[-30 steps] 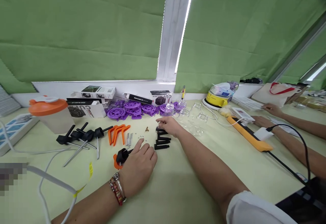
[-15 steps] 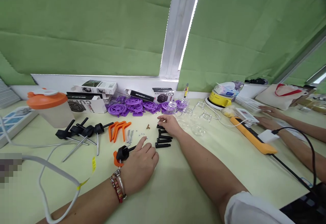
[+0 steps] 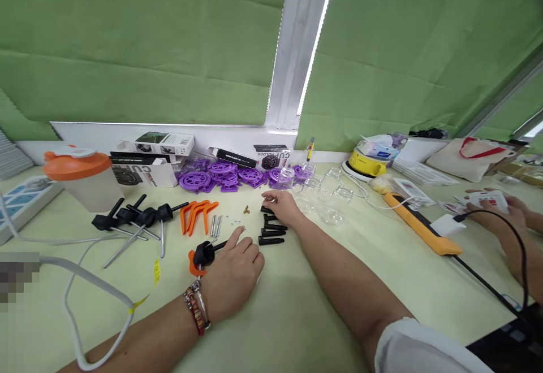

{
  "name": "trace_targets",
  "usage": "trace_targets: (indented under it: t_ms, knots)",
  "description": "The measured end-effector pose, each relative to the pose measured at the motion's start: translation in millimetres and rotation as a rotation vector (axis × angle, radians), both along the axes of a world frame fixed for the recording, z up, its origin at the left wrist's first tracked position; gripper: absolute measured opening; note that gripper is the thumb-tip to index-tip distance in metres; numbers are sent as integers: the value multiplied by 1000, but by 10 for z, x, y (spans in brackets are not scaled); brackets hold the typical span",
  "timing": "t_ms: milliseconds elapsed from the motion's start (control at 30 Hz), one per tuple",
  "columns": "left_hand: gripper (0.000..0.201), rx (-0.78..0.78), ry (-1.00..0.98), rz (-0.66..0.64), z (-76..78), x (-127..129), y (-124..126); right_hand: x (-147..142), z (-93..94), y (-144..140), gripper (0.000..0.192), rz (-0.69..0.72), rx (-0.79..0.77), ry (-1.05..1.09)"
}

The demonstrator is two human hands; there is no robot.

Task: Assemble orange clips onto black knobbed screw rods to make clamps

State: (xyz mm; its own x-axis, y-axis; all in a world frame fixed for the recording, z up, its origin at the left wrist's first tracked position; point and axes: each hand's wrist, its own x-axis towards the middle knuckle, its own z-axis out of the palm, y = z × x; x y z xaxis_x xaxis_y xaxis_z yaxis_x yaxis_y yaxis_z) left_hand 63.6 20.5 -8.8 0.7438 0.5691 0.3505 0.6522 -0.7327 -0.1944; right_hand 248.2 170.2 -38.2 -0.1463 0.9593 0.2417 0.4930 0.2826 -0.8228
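My left hand [image 3: 235, 274] lies low over the table, its fingers mostly curled and the index finger reaching forward. It closes over the handle of a black plastic part [image 3: 205, 253], and an orange hook [image 3: 195, 264] sits against that part. At the far end of a row of black pegs [image 3: 271, 241], my right hand [image 3: 282, 206] has thumb and fingertips drawn together; what they pinch is too small to make out. Tiny brass pieces [image 3: 246, 209], metal pins [image 3: 216, 226] and small silver bits [image 3: 236, 222] lie between and beyond my hands.
Orange hooks [image 3: 197, 215] and black parts with metal rods [image 3: 146, 217] lie left. Purple plastic wheels [image 3: 220, 176] and boxes [image 3: 144, 172] line the back. Clear plastic pieces [image 3: 330, 215] and an orange power strip [image 3: 419, 226] are right. Another person's hands [image 3: 487, 215] hold a white device.
My hands stay nearly where they were. At the right, the other person's hands have drawn back to the right and lifted a white device.
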Motion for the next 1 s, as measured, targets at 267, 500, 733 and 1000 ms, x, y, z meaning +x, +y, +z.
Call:
trace_targets:
  t_ms: [267, 500, 733, 1000]
  knots:
    - [17, 4, 40, 11, 19, -8, 1, 62, -38, 44, 33, 31, -33, 139]
    - [19, 2, 37, 8, 6, -5, -9, 155, 163, -23, 31, -42, -49, 251]
    - [17, 19, 29, -5, -38, -10, 2, 275, 278, -152, 16, -83, 40, -240]
    - [16, 15, 23, -3, -36, -12, 3, 161, 172, -149, 16, 4, 56, -399]
